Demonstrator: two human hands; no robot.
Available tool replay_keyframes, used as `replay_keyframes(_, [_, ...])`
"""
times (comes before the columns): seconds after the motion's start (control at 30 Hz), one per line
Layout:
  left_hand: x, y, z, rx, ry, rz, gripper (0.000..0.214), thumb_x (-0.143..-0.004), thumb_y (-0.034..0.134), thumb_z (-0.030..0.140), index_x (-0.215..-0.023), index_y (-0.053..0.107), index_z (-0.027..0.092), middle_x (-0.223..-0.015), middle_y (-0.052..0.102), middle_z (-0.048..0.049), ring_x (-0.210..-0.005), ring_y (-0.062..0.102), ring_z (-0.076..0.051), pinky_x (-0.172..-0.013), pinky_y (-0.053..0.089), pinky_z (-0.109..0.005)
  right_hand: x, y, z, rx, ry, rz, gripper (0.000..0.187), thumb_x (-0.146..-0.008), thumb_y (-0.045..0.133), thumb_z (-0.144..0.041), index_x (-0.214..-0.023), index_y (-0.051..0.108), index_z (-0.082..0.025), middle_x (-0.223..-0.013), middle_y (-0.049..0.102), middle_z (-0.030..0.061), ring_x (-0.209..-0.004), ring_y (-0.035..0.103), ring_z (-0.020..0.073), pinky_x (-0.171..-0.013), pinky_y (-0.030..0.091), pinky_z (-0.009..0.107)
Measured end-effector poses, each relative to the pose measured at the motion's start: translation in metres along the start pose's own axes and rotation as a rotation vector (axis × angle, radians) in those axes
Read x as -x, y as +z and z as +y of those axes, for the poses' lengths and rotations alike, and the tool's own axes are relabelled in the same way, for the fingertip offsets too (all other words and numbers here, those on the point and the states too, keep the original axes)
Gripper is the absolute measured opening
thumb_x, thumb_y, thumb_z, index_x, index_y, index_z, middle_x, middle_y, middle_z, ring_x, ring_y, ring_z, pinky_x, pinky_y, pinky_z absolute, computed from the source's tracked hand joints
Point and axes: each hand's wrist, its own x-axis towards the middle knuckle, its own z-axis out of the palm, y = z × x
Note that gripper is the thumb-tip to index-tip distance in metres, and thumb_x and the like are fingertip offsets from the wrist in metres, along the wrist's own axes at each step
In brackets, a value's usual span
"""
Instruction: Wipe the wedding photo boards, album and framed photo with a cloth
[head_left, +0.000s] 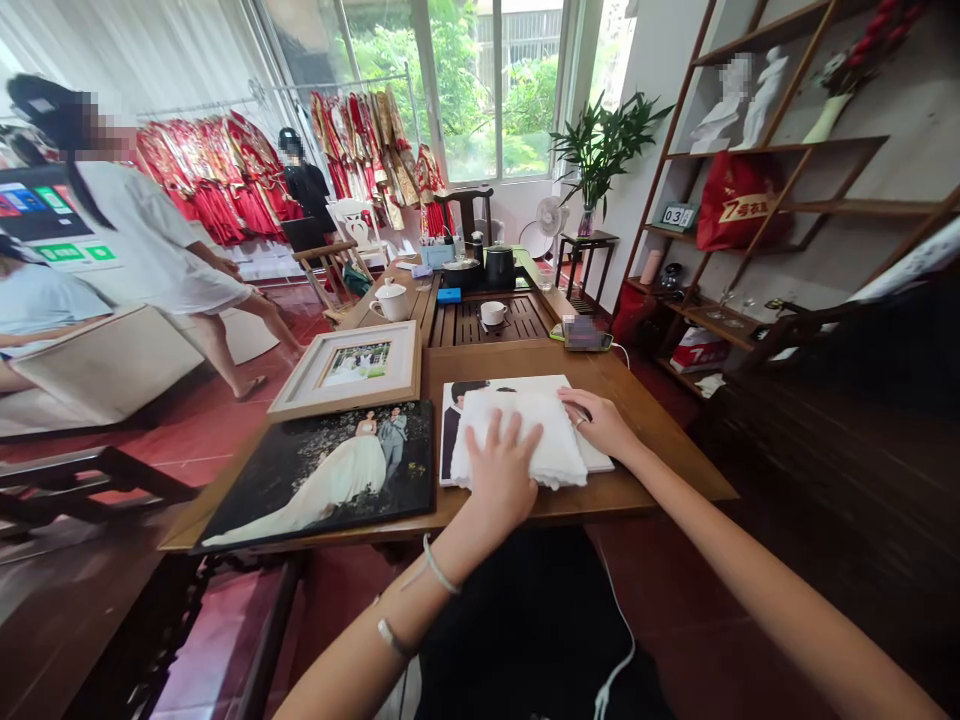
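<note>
A folded white fluffy cloth (pixel 559 450) lies on a photo panel (pixel 453 425) at the table's near edge, covering most of its picture. Part of a dark-haired figure in a dark suit shows at the panel's left side. My left hand (pixel 504 462) presses flat on the cloth with its fingers spread. At the cloth's upper right edge, my right hand (pixel 596 425) has its fingers bent and pinched on it. To the left is a dark wedding photo panel (pixel 405 470) with a couple. Behind that panel, a pale framed photo (pixel 300 385) lies tilted.
The wooden table (pixel 652 455) holds a slatted tea tray (pixel 457 325), a white cup (pixel 493 314), a lidded white mug (pixel 390 300), a black kettle (pixel 499 266) and a phone (pixel 587 335) on a cable. One person (pixel 142 210) walks at left; shelves (pixel 795 145) stand at right.
</note>
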Motion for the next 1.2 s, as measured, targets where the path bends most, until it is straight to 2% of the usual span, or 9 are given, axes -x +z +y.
replay_keyframes(0.13, [-0.044,-0.003,-0.003,-0.035,0.015,-0.035,0.065,-0.083,0.055,0.022,-0.145,0.036,0.029,-0.155,0.032,-0.0090,-0.144,0.021,-0.036,-0.106,0.023,-0.071,-0.001,-0.002,-0.003,0.005,-0.017,-0.013,0.027,-0.079,0.050,-0.018,-0.095,0.071,-0.020,-0.114,0.070,0.0106,-0.110,0.063,0.0258,-0.096,0.048,0.039])
replay_keyframes(0.27, [-0.080,-0.001,-0.005,-0.040,0.062,-0.055,0.062,-0.085,0.055,0.023,-0.144,0.037,0.029,-0.155,0.033,-0.0093,-0.144,0.019,-0.036,-0.107,0.021,-0.072,-0.001,-0.005,-0.005,0.017,-0.034,-0.057,0.024,-0.070,0.051,-0.011,-0.083,0.069,-0.019,-0.093,0.072,0.0080,-0.093,0.065,0.0243,-0.079,0.050,0.032])
replay_keyframes(0.37, [-0.096,0.002,-0.012,-0.031,0.113,-0.073,0.063,-0.085,0.056,0.024,-0.144,0.036,0.031,-0.155,0.032,-0.0067,-0.144,0.019,-0.035,-0.108,0.018,-0.072,-0.001,-0.007,-0.005,0.034,-0.025,-0.073,0.023,-0.067,0.049,-0.008,-0.079,0.066,-0.018,-0.084,0.070,0.0070,-0.082,0.062,0.0223,-0.072,0.048,0.029])
replay_keyframes(0.5, [-0.103,0.006,-0.023,-0.025,0.182,-0.071,0.063,-0.085,0.054,0.022,-0.144,0.035,0.036,-0.156,0.031,-0.0017,-0.145,0.019,-0.030,-0.110,0.016,-0.069,-0.002,-0.008,-0.004,0.045,-0.015,-0.080,0.022,-0.066,0.047,-0.007,-0.076,0.064,-0.018,-0.082,0.068,0.0062,-0.082,0.061,0.0222,-0.073,0.047,0.029])
replay_keyframes(0.7, [-0.086,0.005,-0.023,-0.022,0.218,-0.041,0.064,-0.083,0.054,0.018,-0.143,0.037,0.035,-0.152,0.038,-0.0032,-0.144,0.020,-0.031,-0.110,0.016,-0.069,-0.001,-0.009,-0.005,0.046,-0.018,-0.087,0.018,-0.068,0.051,-0.009,-0.076,0.064,-0.019,-0.081,0.069,0.0058,-0.082,0.062,0.0226,-0.074,0.048,0.030])
replay_keyframes(0.83, [-0.057,0.001,-0.018,-0.011,0.234,-0.038,0.066,-0.082,0.054,0.016,-0.144,0.036,0.030,-0.152,0.038,-0.0055,-0.144,0.020,-0.033,-0.109,0.019,-0.071,0.000,-0.009,-0.004,0.035,-0.018,-0.078,0.029,-0.066,0.047,-0.006,-0.082,0.067,-0.018,-0.093,0.072,0.0080,-0.085,0.065,0.0234,-0.079,0.050,0.033])
replay_keyframes(0.97, [-0.021,0.001,-0.013,0.025,0.247,-0.014,0.067,-0.080,0.052,0.015,-0.144,0.036,0.028,-0.154,0.035,-0.0055,-0.144,0.019,-0.035,-0.109,0.018,-0.072,0.001,-0.007,0.000,0.009,-0.011,-0.059,0.041,-0.066,0.046,-0.005,-0.096,0.069,-0.020,-0.111,0.071,0.0087,-0.104,0.065,0.0247,-0.092,0.049,0.038])
replay_keyframes(1.07, [0.002,0.004,-0.004,0.055,0.238,0.007,0.070,-0.078,0.053,0.016,-0.144,0.036,0.028,-0.154,0.034,-0.0048,-0.144,0.017,-0.034,-0.110,0.015,-0.072,0.002,-0.006,0.003,-0.012,-0.009,-0.043,0.042,-0.069,0.049,-0.008,-0.104,0.070,-0.021,-0.120,0.069,0.0089,-0.115,0.062,0.0246,-0.100,0.046,0.041])
replay_keyframes(1.2, [0.019,0.012,0.021,0.069,0.149,0.057,0.070,-0.077,0.055,0.019,-0.144,0.036,0.027,-0.154,0.034,-0.0059,-0.144,0.017,-0.035,-0.111,0.013,-0.072,0.002,-0.007,0.006,-0.031,-0.019,-0.042,0.041,-0.070,0.053,-0.011,-0.105,0.070,-0.021,-0.121,0.068,0.0094,-0.116,0.062,0.0247,-0.102,0.046,0.043])
